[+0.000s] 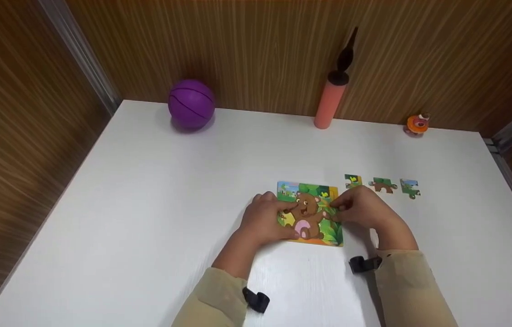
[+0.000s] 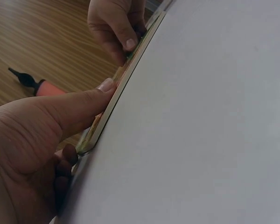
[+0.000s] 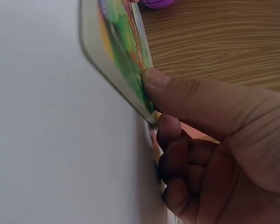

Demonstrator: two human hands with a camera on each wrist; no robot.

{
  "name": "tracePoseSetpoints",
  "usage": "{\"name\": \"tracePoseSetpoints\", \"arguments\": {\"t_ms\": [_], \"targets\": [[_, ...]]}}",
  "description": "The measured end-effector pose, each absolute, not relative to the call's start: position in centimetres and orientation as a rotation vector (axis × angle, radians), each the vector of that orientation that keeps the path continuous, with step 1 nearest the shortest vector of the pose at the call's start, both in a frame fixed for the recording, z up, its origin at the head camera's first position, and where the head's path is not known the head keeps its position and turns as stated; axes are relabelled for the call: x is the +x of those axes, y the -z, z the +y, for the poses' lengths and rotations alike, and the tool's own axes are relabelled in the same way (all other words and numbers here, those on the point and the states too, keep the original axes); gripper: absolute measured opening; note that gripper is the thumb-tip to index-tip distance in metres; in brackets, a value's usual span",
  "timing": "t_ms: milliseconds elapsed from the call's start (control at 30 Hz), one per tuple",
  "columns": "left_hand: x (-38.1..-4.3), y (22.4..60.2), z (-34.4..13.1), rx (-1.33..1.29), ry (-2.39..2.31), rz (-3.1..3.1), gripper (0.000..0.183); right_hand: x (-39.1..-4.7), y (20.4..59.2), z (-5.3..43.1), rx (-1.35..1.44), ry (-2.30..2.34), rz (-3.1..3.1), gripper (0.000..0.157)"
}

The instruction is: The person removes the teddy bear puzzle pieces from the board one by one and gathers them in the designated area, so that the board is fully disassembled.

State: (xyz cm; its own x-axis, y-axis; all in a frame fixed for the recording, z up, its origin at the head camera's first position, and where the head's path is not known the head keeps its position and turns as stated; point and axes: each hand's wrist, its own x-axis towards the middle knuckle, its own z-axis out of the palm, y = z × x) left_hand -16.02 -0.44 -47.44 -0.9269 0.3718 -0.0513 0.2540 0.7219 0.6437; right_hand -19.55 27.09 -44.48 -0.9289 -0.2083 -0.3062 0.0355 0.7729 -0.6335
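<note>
No readable text, brands, numbers or signs: none on bear puzzle, loose pieces right of it, or pump behind it.

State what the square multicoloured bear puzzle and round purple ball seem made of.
Square multicoloured bear puzzle: likely cardboard or thin wood, smooth printed face, pale plain edge. Round purple ball: probably rubber or plastic, fairly matte, without sharp highlights, dark curved lines.

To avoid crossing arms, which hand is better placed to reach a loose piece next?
Right hand, probably: both hands grip the puzzle, but the left hand is farther from the pieces.
</note>
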Motion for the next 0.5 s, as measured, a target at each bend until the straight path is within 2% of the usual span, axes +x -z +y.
{"name": "tracePoseSetpoints", "arguments": {"t_ms": [500], "targets": [[-16.07,47.57,-0.37,0.504,-0.965,2.766,0.077,-19.58,44.74,26.6,-0.19,0.875,2.629,0.021]]}}
